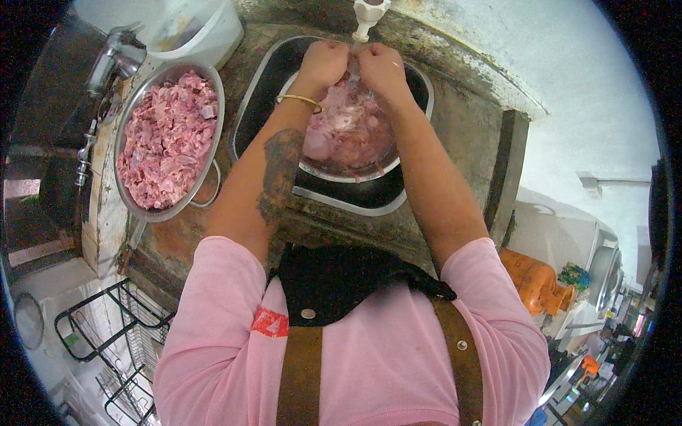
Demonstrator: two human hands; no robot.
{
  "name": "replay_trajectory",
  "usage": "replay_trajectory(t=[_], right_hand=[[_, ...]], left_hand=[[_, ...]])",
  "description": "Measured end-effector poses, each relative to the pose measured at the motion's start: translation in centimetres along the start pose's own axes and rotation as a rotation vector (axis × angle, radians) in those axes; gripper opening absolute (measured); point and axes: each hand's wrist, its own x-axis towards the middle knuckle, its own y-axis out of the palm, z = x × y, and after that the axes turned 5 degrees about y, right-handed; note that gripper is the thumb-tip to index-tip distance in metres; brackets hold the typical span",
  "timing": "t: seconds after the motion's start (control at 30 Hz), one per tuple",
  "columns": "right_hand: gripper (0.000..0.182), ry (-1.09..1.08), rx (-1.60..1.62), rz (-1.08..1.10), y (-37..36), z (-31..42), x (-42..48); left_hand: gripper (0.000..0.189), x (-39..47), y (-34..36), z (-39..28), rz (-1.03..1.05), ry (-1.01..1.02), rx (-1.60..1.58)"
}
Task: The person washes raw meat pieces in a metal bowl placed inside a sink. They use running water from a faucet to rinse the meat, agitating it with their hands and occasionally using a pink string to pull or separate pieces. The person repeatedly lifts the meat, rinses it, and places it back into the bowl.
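Beneath the white tap (367, 21), my left hand (326, 63) and my right hand (381, 65) are close together with curled fingers. What they may grip is hidden by the knuckles; something reddish shows in the gap between them. Directly below is a metal bowl (341, 175) with water and raw pink meat (346, 122) in it. This bowl sits inside a dark sink basin with a pale metal rim (354, 206). A yellow bangle (299, 99) circles my left wrist.
To the left, a metal colander (219, 101) heaped with cut raw meat (168, 141) stands on the worn counter (176, 237). Behind it is a white plastic bucket (226, 40). A black wire rack (114, 319) is at lower left, an orange gas cylinder (527, 277) at right.
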Motion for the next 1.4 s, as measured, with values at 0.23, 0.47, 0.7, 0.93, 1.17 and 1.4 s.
replay_trajectory(t=[0.23,0.47,0.7,0.93,1.17,1.4], right_hand=[[0.032,-0.023,0.248,0.166,1.4,-2.7,0.2],[0.029,0.099,0.249,0.246,-0.2,-0.6,-2.1],[0.024,-0.081,0.205,0.237,0.5,-1.4,-2.8],[0.024,-0.189,0.148,0.316,1.3,-1.7,-4.9],[0.017,0.011,0.503,0.448,2.3,-2.2,-5.9],[0.014,0.14,0.624,0.427,1.7,-1.6,-7.2]], left_hand=[[0.023,-0.6,0.2,2.4,0.139,-0.155,-0.606],[0.019,-0.8,-0.4,3.0,0.063,-0.009,-0.223],[0.018,-4.1,-1.7,1.8,0.062,-0.164,-0.45],[0.014,-6.7,-3.5,2.3,0.073,-0.124,-0.296],[0.017,-7.4,-3.1,5.2,0.084,-0.067,-0.505],[0.017,-8.0,-2.7,7.6,0.124,0.034,-0.621]])
